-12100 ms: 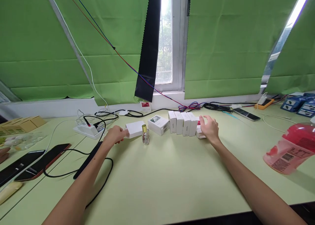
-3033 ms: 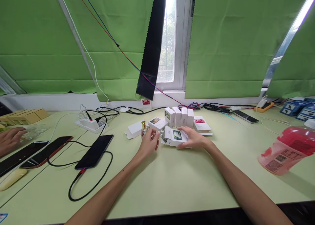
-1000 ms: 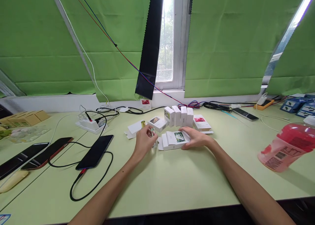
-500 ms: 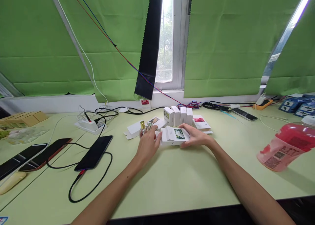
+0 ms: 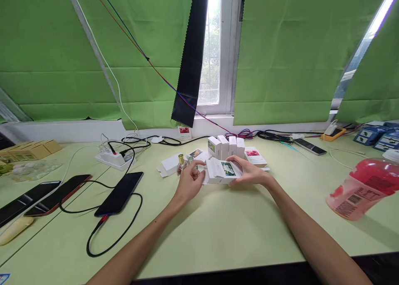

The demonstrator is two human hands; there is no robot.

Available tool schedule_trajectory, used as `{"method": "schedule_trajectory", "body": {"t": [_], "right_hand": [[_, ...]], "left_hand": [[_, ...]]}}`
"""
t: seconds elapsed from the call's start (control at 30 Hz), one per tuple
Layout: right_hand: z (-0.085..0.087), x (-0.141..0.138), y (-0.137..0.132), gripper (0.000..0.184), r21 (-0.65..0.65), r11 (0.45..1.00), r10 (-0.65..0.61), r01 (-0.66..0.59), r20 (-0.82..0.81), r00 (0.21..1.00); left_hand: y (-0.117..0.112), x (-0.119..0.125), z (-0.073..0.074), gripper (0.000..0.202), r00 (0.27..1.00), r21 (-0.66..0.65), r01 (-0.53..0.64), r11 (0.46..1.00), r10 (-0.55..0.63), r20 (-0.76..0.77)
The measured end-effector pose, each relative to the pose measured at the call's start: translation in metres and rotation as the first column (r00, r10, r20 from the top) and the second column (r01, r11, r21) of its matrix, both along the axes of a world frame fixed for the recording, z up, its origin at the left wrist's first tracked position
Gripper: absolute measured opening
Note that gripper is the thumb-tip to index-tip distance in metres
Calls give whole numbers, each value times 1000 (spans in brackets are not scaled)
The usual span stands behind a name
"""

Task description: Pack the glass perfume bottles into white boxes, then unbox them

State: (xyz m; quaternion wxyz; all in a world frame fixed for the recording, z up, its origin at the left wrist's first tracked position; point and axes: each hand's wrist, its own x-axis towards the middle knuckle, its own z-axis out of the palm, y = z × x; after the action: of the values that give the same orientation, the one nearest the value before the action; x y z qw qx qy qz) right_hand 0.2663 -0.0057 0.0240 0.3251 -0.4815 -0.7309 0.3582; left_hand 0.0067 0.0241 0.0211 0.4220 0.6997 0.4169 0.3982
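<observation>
A small white carton (image 5: 216, 173) with a green-and-white flower picture lies tilted between my hands, a little above the table or resting on it; I cannot tell which. My right hand (image 5: 247, 172) grips its right end, fingers over the top edge and thumb below. My left hand (image 5: 189, 184) is at the left end, its fingers curled and its index finger and thumb at the end flaps. Just behind my left hand stand small glass bottles, one with a gold cap (image 5: 181, 158) and one with a silvery cap (image 5: 190, 158), partly hidden by the hand.
Several upright white cartons (image 5: 223, 148) stand behind my hands. A flat carton with a pink flower (image 5: 254, 156) lies to their right, and an opened white carton (image 5: 170, 164) to the left. Phones (image 5: 120, 193) and cables lie left; a pink bottle (image 5: 363, 189) stands right.
My left fingers have curled in more at the carton's left end, and its end flaps show more. The carton has tilted slightly in my right hand.
</observation>
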Motion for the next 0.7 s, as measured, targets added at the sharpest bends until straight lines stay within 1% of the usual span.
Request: {"method": "schedule_trajectory", "body": {"t": [0.07, 0.1, 0.17, 0.2, 0.27, 0.3, 0.33, 0.37, 0.4, 0.47, 0.57, 0.63, 0.7], "right_hand": [[2, 1, 0, 72, -7, 1000, 7, -8, -37, 999], [2, 1, 0, 73, -6, 1000, 7, -8, -60, 998], [3, 3, 0, 74, 7, 1000, -5, 6, -110, 994], [2, 4, 1, 75, 14, 1000, -18, 20, -132, 991], [1, 6, 2, 76, 20, 998, -59, 63, -176, 983], [1, 7, 2, 77, 17, 996, -84, 89, -207, 975], [0, 7, 3, 78, 14, 993, -110, 117, -250, 962], [-1, 7, 4, 79, 13, 989, -133, 144, -304, 943], [-2, 7, 5, 80, 13, 986, -152, 168, -363, 919], [-2, 8, 8, 80, 12, 976, -186, 216, -470, 863], [-1, 10, 10, 79, 3, 950, -251, 312, -587, 770], [1, 13, 12, 80, -13, 913, -312, 408, -666, 678], [3, 17, 15, 82, -48, 857, -383, 514, -726, 571]], "left_hand": [[-4, -3, 12, 32, 994, 60, -10, 998, 4, 108], [-5, -6, 20, 30, 990, 99, -34, 994, 20, 142], [-3, -18, 39, 26, 973, 161, -128, 979, 93, 209], [0, -25, 48, 23, 954, 193, -198, 961, 143, 264], [12, -42, 64, 19, 885, 263, -357, 896, 235, 402], [20, -51, 69, 18, 839, 273, -431, 860, 271, 472], [30, -59, 72, 18, 804, 265, -493, 829, 318, 502], [40, -67, 72, 17, 771, 254, -567, 783, 398, 497], [50, -74, 70, 18, 765, 237, -610, 756, 485, 423], [69, -85, 59, 18, 778, 188, -613, 767, 546, 310], [87, -97, 38, 14, 839, 96, -543, 834, 543, 27], [92, -101, 28, 13, 844, 55, -515, 855, 517, -143], [94, -103, 23, 16, 827, 45, -500, 865, 493, -270]]}}
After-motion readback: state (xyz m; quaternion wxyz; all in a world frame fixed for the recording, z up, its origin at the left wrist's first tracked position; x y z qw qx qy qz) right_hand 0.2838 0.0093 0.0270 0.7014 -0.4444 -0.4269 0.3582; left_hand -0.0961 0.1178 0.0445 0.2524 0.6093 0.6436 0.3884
